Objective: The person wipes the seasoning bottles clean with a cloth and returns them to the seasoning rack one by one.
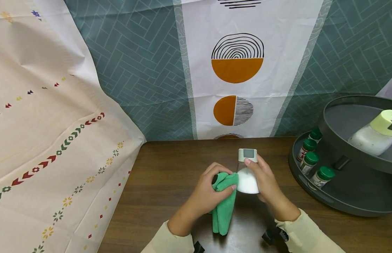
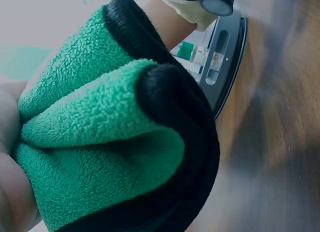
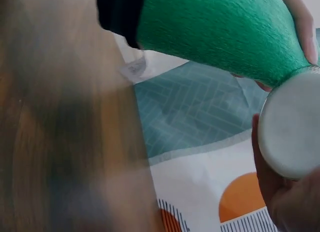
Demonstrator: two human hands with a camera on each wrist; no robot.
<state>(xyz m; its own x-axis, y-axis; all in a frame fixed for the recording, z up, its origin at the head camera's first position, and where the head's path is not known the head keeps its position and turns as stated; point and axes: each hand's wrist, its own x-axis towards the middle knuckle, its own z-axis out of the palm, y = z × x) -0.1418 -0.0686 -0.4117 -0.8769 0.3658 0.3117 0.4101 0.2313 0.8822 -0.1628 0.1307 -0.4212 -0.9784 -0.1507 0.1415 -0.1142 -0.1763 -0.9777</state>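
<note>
My left hand [image 1: 206, 193] grips a folded green cloth [image 1: 226, 207] with black edging, its loose end hanging over the table. The left wrist view shows the cloth's fluffy folds [image 2: 95, 109] up close. In my right hand [image 1: 269, 181] is a jar [image 1: 247, 182] with white contents and a pale lid with a grey square on it. It is tipped, lid pointing to the back of the table, and my right thumb lies near the lid. The cloth touches the jar's side in the right wrist view, where the jar's round end [image 3: 295, 127] faces the camera.
At the right stands a dark two-tier round stand [image 1: 344, 207]. Several green-capped spice jars [image 1: 311, 160] line its lower tier, and a white container with a pale yellow-green lid [image 1: 385, 123] leans on the upper one. Patterned fabric [image 1: 145, 70] hangs behind the wooden table [image 1: 170, 158].
</note>
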